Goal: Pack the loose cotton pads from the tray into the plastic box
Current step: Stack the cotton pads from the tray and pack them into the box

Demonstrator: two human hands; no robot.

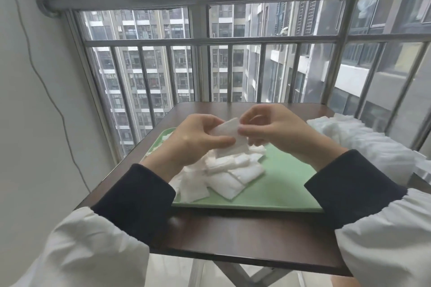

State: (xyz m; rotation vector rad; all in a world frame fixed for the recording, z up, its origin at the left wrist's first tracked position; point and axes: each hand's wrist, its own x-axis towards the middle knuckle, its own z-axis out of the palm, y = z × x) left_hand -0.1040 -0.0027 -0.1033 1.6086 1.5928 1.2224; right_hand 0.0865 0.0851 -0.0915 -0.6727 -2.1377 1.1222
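The bench [233, 235] has a dark brown top and stands close to the window railing. A pale green tray [286, 184] lies flat on its middle. At the far right edge is a white crumpled bundle [363, 142]; whether it rests on the bench is not clear.

Soft daylight through the window [233, 53]; edges bow, slightly blurred.

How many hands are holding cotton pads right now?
2. The left hand grips the raised cotton pad from the left. The right hand pinches its right edge. Both are above the green tray. More pads may be hidden in the grip.
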